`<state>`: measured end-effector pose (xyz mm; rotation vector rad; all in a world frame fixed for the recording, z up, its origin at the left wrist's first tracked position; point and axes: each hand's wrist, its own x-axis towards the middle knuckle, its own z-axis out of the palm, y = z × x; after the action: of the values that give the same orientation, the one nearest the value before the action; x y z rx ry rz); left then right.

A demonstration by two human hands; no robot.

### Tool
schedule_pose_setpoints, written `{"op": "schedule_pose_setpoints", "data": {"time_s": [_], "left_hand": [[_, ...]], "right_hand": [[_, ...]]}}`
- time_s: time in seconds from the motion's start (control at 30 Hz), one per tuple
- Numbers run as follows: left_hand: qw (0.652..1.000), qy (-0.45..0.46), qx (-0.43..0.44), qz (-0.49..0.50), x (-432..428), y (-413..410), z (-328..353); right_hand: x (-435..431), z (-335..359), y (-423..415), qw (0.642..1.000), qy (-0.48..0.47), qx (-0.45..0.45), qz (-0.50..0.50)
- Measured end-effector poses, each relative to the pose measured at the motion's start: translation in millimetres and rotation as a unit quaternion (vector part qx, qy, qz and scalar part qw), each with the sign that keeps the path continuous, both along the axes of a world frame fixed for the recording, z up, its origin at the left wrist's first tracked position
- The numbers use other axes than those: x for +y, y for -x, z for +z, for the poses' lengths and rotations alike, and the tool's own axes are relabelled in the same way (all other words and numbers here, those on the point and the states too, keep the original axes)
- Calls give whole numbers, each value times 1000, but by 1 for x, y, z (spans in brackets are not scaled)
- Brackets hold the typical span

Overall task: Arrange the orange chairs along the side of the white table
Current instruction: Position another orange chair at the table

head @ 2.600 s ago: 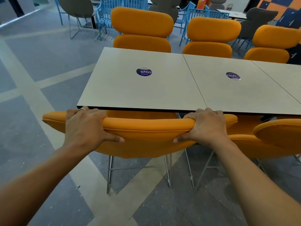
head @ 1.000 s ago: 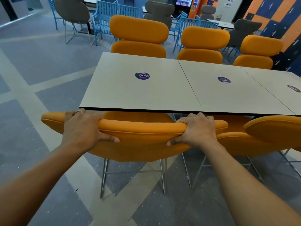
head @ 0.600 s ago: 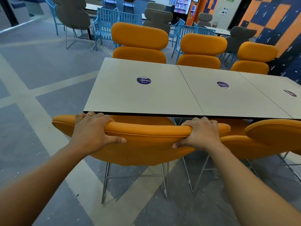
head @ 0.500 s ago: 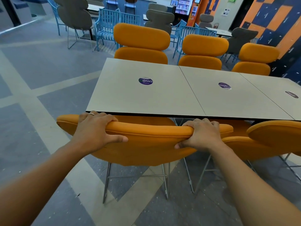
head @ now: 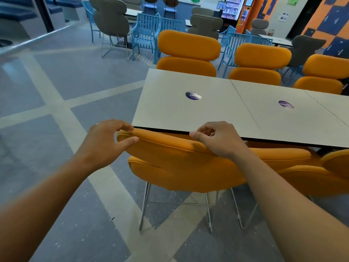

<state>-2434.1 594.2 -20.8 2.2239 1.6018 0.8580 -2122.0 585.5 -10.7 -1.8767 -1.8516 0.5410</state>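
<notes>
Underfoot at the left, the grey floor (head: 56,82) is crossed by pale stripes and runs back to grey chairs (head: 110,17) and blue slatted chairs (head: 145,33) at another table. The left hand (head: 105,142) hovers at the left end of the near orange chair (head: 179,167). Its fingers are loosely curved and gripping nothing, with the thumb tip at the backrest; I cannot tell if it touches.

That chair stands on thin metal legs at the left end of the white table (head: 170,110), its backrest right at the near long edge and its seat tucked underneath. The tabletop is several pale panels set end to end, and a round purple sticker (head: 193,95) marks the first.

The right hand (head: 221,140) lies over the top of the same backrest, fingers loosely curled on nothing. Three more orange chairs (head: 262,59) line the far side of the table. At the right a neighbouring orange chair (head: 311,176) crowds the near one, their backs overlapping from here. Behind stand a vending machine (head: 231,7) and a wall of orange and blue panels (head: 332,19).
</notes>
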Motion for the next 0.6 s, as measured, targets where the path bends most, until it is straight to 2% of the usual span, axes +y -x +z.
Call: {"op": "schedule_pose_setpoints", "data": {"time_s": [0.27, 0.6], "left_hand": [[997, 48, 9, 66, -2, 99, -9], [992, 82, 16, 99, 39, 167, -23]], "right_hand": [[36, -6, 99, 997, 2, 16, 76], [112, -4, 171, 991, 24, 2, 131]]}}
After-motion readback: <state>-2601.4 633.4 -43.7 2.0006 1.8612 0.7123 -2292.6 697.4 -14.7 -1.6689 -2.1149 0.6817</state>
